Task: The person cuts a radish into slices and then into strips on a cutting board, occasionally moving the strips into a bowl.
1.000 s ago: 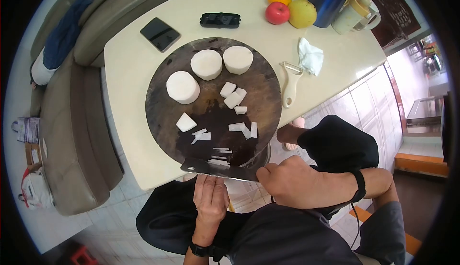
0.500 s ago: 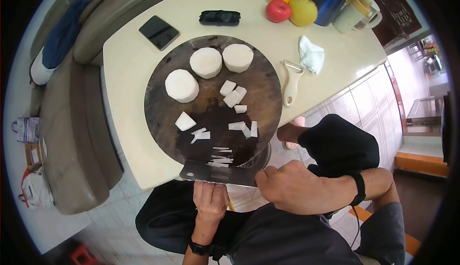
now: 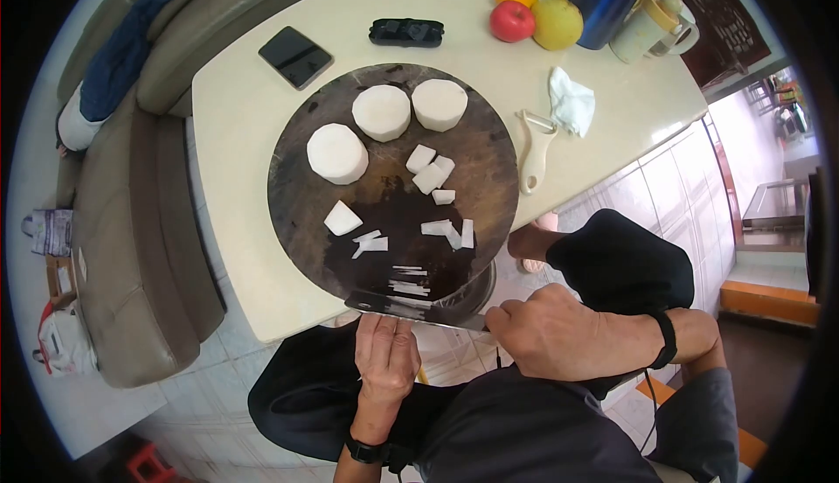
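Note:
My right hand (image 3: pixel 551 333) is closed round the handle of a cleaver (image 3: pixel 411 310), whose blade lies across the near edge of a round dark cutting board (image 3: pixel 301 221). Against the near side of the blade, my left hand (image 3: pixel 386 356) has its fingers pressed together, and whatever is under the fingertips is hidden. Thin white radish strips (image 3: pixel 409 288) lie just beyond the blade. Farther up are flat radish slices (image 3: pixel 450 231), a wedge-like chunk (image 3: pixel 343 218), several small blocks (image 3: pixel 428 175) and three thick peeled radish rounds (image 3: pixel 382 113).
On the cream table (image 3: pixel 236 247) are a phone (image 3: pixel 295 56), a black case-like object (image 3: pixel 405 33), a peeler (image 3: pixel 535 155), a crumpled white tissue (image 3: pixel 572 101), fruit (image 3: pixel 558 24), a blue flask (image 3: pixel 607 2) and a jug (image 3: pixel 645 28). A bowl-like rim (image 3: pixel 489 286) shows below the board.
The cleaver has shifted right and tipped, so its blade face looks narrower. My right hand has moved slightly right and up with it. My left hand stays nearly in place.

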The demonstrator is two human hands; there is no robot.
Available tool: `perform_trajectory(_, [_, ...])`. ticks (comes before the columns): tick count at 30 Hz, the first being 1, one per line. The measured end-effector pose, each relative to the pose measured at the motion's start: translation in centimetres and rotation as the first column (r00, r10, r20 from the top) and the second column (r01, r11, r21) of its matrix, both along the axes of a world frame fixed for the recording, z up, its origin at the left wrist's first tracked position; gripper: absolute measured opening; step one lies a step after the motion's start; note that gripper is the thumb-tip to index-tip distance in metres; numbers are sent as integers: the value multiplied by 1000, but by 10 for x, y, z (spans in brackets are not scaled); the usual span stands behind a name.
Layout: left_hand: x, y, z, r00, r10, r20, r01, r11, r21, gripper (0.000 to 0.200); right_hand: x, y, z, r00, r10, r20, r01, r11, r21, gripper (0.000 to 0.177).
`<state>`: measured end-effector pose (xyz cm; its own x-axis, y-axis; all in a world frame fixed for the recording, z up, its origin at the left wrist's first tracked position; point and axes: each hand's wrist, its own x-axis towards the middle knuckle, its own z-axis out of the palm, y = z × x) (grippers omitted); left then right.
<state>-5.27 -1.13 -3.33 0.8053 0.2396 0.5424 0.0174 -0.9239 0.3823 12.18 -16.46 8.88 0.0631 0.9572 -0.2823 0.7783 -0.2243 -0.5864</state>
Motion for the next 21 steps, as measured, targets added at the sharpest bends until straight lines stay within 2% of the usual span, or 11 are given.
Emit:
perform_trajectory(6, [1, -1, 1, 1000, 10, 11, -10, 1000, 9, 21, -4, 5, -4, 1000, 9, 2, -9, 1000, -26, 21])
perform_trajectory(9, [-2, -2, -2, 1000, -2, 10, 2, 1000, 3, 21, -14, 8, -13, 997, -44, 57, 42, 998, 46, 18])
perform_trajectory(12, [-2, -2, 1, 999, 32, 19, -31, 998, -49, 23, -14, 5, -18, 993, -14, 119, 9, 999, 48, 15])
perform_trajectory(15, [6, -1, 17, 991, 129, 47, -110, 950, -294, 23, -6, -2, -20, 994, -55, 90, 43, 991, 123, 12])
perform_trajectory(16, [6, -3, 19, 989, 134, 59, -112, 952, -285, 23, -3, -3, -17, 993, -115, 22, 111, 984, 138, 11])
perform_trajectory(17, [6, -6, 19, 970, 236, 60, -175, 847, -502, 21, 0, -4, -13, 984, -173, -47, 178, 972, 150, 11])
perform_trajectory(18, [6, -8, 19, 943, 329, 42, -211, 692, -690, 19, 1, -3, -7, 985, -167, -34, 170, 971, 165, 11])
perform_trajectory(19, [5, -8, 15, 920, 388, 52, -186, 550, -814, 17, 2, -2, 0, 925, -295, -238, 318, 946, 64, 14])
perform_trajectory(20, [5, -9, 17, 917, 392, 72, -176, 560, -810, 17, 2, -2, 6, 806, -420, -418, 434, 899, -67, 18])
perform_trajectory(21, [7, -11, 21, 892, 437, 111, -32, 307, -951, 19, 3, -5, 6, 719, -451, -530, 446, 883, -146, 25])
